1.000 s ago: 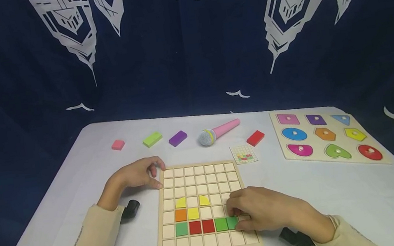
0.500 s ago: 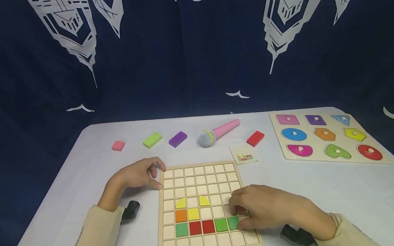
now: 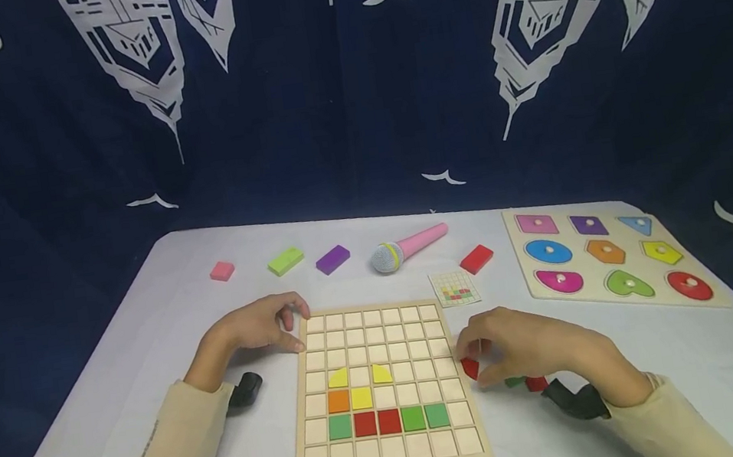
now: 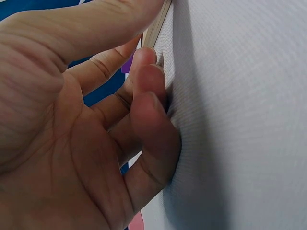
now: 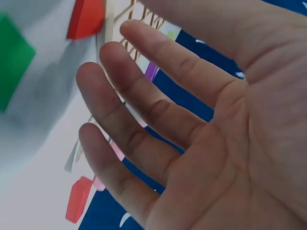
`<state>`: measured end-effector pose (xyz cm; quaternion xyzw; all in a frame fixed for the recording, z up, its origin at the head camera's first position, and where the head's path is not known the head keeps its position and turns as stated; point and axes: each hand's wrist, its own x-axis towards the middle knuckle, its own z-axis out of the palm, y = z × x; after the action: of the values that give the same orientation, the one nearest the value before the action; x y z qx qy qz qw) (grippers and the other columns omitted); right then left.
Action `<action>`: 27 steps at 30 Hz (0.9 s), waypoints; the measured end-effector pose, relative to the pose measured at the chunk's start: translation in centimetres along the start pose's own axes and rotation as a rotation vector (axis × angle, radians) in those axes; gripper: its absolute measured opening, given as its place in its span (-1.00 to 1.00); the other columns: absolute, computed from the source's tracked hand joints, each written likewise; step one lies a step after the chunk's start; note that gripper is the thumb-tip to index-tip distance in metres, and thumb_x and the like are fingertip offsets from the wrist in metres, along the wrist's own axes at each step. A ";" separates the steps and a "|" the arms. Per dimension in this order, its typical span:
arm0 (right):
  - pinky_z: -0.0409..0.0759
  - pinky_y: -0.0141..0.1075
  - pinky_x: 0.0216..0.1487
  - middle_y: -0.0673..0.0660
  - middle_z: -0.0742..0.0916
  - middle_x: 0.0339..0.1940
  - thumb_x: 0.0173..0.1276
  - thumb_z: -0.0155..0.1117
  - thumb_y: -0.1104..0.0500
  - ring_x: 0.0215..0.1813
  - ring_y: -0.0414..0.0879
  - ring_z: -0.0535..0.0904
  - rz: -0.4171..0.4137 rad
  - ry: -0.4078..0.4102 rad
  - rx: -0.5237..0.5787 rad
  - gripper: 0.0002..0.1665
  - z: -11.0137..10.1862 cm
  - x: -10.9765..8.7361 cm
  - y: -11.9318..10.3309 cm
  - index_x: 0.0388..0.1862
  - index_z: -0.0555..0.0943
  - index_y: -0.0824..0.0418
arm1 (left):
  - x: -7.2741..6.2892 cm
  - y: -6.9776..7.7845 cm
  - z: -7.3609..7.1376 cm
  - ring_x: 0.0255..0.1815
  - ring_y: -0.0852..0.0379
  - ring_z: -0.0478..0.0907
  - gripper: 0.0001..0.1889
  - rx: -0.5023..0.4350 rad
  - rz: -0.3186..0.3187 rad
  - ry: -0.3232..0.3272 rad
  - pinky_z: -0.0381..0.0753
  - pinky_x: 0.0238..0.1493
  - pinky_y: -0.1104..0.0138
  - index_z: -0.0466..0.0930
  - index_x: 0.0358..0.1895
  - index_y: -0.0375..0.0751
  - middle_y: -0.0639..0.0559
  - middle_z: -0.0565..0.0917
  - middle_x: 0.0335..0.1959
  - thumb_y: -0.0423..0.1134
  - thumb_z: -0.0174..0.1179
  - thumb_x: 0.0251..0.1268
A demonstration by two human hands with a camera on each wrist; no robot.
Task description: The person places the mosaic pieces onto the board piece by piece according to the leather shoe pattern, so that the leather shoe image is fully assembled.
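Note:
A wooden grid board (image 3: 306, 453) lies flat with colored tiles in some cells: a lower row of green and red tiles (image 3: 389, 421), an orange tile (image 3: 337, 401), a yellow square (image 3: 361, 398) and two yellow quarter-round tiles (image 3: 337, 378). My left hand (image 3: 255, 324) holds the board's far left corner between thumb and index finger, the other fingers curled by the cloth. Right of the board, my right hand (image 3: 527, 338) hovers with fingers loosely bent over a red piece (image 3: 471, 368). Under its palm show a green piece (image 3: 515, 381) and another red piece (image 3: 536, 384).
A small pattern card (image 3: 454, 289) lies behind the board. Farther back are a pink microphone (image 3: 410, 246) and red (image 3: 477, 259), purple (image 3: 333, 259), lime (image 3: 285, 261) and pink blocks (image 3: 222, 270). A shape puzzle (image 3: 596, 279) sits at right, before a dark blue curtain (image 3: 350, 107).
My right hand has left the teal tile at the right end of the lower row and moved right, off the board, to the loose pieces. The left hand has stayed at the corner.

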<state>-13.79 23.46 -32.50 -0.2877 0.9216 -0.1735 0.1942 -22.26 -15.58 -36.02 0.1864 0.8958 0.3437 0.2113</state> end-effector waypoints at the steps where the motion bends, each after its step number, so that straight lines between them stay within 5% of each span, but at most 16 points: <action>1: 0.56 -0.29 -0.07 -0.18 0.65 -0.25 0.10 0.58 0.06 -0.15 -0.19 0.52 0.012 0.001 0.000 -0.59 -0.1 -0.1 0.2 -0.04 0.69 -0.05 | 0.0 0.0 0.0 -0.28 0.04 0.36 -0.46 -0.004 -0.004 0.001 0.37 -0.23 0.27 0.54 0.03 -0.17 -0.08 0.47 -0.28 -0.33 0.56 -0.08; 11: 0.53 -0.22 -0.14 -0.08 0.60 -0.32 -0.15 0.68 0.20 -0.18 -0.12 0.46 0.210 -0.052 -0.007 -0.53 -0.3 -0.4 1.7 -0.27 0.61 -0.06 | 0.1 -0.4 0.1 -0.27 0.04 0.37 -0.47 0.001 -0.003 0.003 0.37 -0.19 0.25 0.55 0.02 -0.16 -0.07 0.48 -0.29 -0.33 0.56 -0.08; 27: 0.50 -0.23 -0.26 -0.03 0.56 -0.40 -0.20 0.70 0.20 -0.26 -0.11 0.45 0.263 -0.050 -0.051 -0.56 0.0 -0.4 1.4 -0.44 0.57 -0.03 | -0.1 0.0 0.1 -0.27 0.05 0.37 -0.47 0.007 -0.011 0.014 0.37 -0.20 0.26 0.55 0.02 -0.15 -0.08 0.48 -0.29 -0.33 0.56 -0.08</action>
<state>-14.08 24.76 -33.03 -0.1734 0.9504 -0.1158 0.2308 -22.14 -15.59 -36.03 0.1797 0.8996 0.3405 0.2061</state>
